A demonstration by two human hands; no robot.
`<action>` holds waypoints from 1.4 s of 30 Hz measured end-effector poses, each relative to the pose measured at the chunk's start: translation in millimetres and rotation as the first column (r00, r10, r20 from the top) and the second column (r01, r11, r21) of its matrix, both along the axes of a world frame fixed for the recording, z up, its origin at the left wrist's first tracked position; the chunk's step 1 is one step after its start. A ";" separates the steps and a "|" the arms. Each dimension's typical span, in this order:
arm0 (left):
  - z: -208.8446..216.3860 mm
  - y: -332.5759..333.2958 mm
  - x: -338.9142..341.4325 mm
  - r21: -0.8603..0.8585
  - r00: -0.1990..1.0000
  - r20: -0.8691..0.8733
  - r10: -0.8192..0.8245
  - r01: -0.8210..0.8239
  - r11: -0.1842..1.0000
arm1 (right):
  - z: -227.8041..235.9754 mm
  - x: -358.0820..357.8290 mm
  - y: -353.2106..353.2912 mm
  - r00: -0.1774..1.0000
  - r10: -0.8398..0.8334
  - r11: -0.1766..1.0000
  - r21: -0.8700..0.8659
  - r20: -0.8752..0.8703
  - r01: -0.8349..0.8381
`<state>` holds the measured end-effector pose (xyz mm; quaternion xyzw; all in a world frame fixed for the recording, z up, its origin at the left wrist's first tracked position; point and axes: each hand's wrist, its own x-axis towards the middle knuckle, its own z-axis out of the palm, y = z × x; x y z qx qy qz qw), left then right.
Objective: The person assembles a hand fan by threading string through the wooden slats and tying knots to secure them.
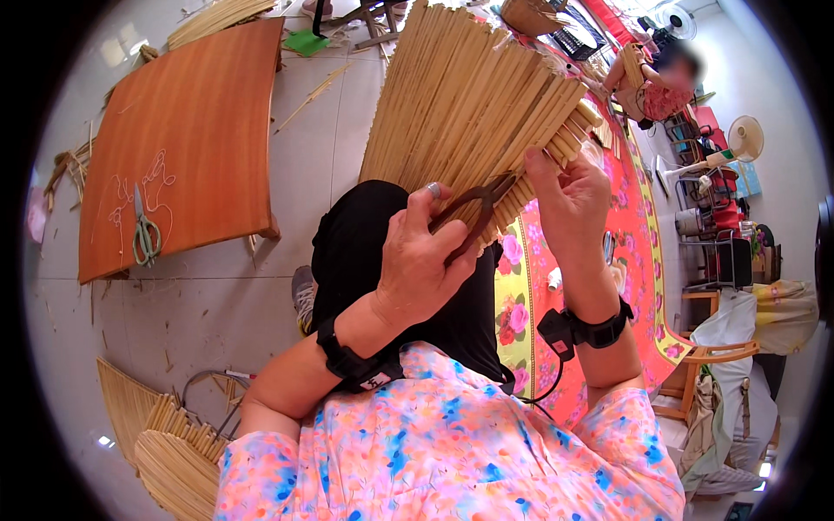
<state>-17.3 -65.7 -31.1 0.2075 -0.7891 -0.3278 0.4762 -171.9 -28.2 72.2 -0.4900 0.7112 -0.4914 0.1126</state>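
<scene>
Well left of the left hand (417,252), scissors (141,214) lie on a wooden table (191,104). That hand grips rusty pincers (488,195). The straw panel (469,95) spreads just beyond both hands; the right hand (569,195) curls at its edge, its grasp unclear.

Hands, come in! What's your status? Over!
Left hand holding dark scissors. Right hand at straw stalks' edge. Stalks fanned out; scissors overlapping them.
</scene>
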 end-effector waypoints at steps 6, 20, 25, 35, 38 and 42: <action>-2.7 0.2 -8.7 0.034 0.999 -0.044 -0.022 0.024 0.999 | 1.8 2.9 0.7 1.000 0.006 1.000 0.005 0.008 -0.006; -10.9 6.2 -24.8 0.125 0.963 -0.253 -0.090 0.125 0.984 | -22.8 24.5 -9.3 0.880 -0.274 0.962 -0.125 -0.388 0.245; -17.9 1.8 -22.4 0.142 0.932 -0.329 -0.151 0.207 0.968 | -25.6 31.0 -9.1 0.878 -0.306 0.952 -0.111 -0.368 0.286; -19.1 4.1 -18.8 0.182 0.931 -0.349 -0.105 0.178 0.967 | -25.6 38.3 -11.8 0.898 -0.301 0.953 -0.134 -0.320 0.271; -14.2 7.1 -23.4 0.170 0.949 -0.309 -0.056 0.113 0.979 | -26.2 32.3 -11.1 0.905 -0.284 0.958 -0.130 -0.317 0.255; -1.8 10.5 -23.6 0.152 0.973 -0.231 -0.013 0.049 0.987 | -27.0 31.0 -9.7 0.889 -0.294 0.956 -0.111 -0.350 0.272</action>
